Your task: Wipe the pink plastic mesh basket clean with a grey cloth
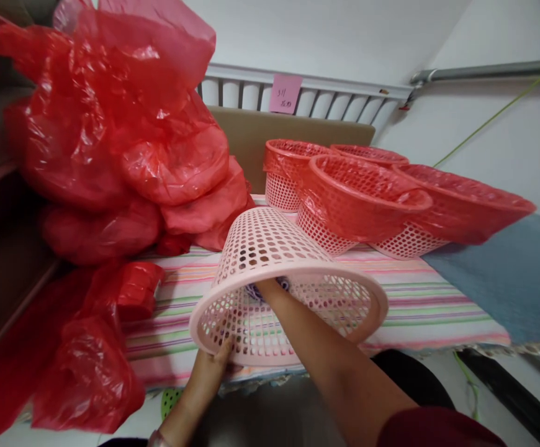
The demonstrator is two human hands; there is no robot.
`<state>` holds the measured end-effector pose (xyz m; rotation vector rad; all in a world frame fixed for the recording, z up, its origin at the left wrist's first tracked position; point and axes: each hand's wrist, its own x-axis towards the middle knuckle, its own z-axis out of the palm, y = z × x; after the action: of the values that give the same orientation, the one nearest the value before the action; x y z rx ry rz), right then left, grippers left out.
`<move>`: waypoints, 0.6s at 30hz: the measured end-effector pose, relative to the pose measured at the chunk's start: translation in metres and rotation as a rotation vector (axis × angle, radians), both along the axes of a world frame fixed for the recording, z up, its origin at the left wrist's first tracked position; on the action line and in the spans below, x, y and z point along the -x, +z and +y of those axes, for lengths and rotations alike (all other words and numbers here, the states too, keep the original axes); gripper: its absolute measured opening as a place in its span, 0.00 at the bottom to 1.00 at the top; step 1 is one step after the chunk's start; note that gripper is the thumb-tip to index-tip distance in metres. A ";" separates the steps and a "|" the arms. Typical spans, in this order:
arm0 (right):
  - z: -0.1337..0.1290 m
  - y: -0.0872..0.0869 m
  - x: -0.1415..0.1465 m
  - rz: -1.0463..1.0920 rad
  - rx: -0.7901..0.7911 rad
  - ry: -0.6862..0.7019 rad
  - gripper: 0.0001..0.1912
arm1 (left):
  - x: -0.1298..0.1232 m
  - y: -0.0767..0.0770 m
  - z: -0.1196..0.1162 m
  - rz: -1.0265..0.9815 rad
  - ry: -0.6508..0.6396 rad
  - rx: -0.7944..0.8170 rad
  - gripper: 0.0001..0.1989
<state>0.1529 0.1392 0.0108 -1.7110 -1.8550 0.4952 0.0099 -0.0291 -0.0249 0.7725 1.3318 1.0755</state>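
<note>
A pink perforated plastic basket (270,248) lies tipped on its side on the striped cloth (419,310), its mouth facing me. My left hand (214,366) grips the lower left of its rim, with the thumb over the edge and the other fingers hidden beneath. My right arm reaches through the mouth, and my right hand (266,287) is inside the basket, at a bunched white and dark blue cloth (283,284). The fingers of that hand are mostly hidden, so its grip does not show.
Several baskets (367,192) lined with red plastic stand at the back right. Red plastic bags (130,136) pile up at the left, with a folded red bundle (139,290) nearer. Behind stands a white radiator (251,93) with a pink note (285,94).
</note>
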 end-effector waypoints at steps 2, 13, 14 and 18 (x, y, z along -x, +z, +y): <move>0.007 0.003 -0.001 -0.019 0.019 0.002 0.25 | -0.001 -0.001 0.001 0.014 -0.006 0.003 0.38; -0.115 0.006 -0.010 -0.327 0.111 0.199 0.18 | -0.001 -0.004 0.006 -0.001 0.030 0.032 0.40; -0.134 0.005 -0.014 -0.337 0.110 0.230 0.17 | 0.000 -0.006 0.007 0.019 0.044 0.003 0.38; -0.171 0.003 -0.025 -0.328 0.100 0.300 0.16 | 0.001 -0.009 0.010 0.088 0.122 -0.175 0.29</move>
<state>0.1777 -0.0322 0.0143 -1.6617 -2.3789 0.4498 0.0094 -0.0189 -0.0341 0.8856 1.3856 1.2803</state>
